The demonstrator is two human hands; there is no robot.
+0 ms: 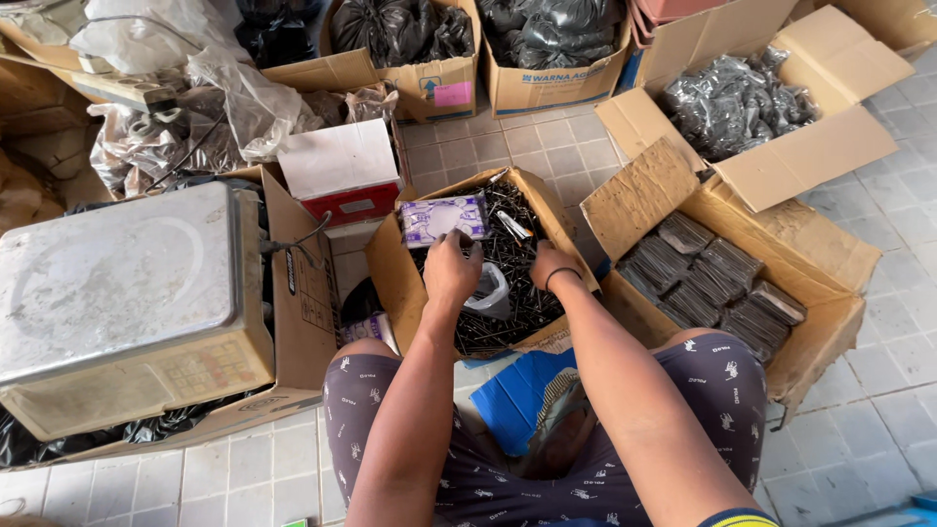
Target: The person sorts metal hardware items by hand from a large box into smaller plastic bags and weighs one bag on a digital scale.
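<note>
Left hand (451, 268) grips a small purple box (442, 219) at 12 o'clock over the carton of nails (508, 259); right hand (551, 263) (grip hidden, cannot tell) digs among them; sharp points could prick, or the box tip.

Purple-and-white packet (441, 218), dark grey nails (508, 268) (brown cardboard box (390, 268)), blue folded sheet (522, 395), maroon shorts (371, 429) with small white motifs.

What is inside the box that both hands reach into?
The box holds a heap of dark nails, a purple packet and a clear bag. The left hand and right hand cover some; the bottom is hidden.
</note>
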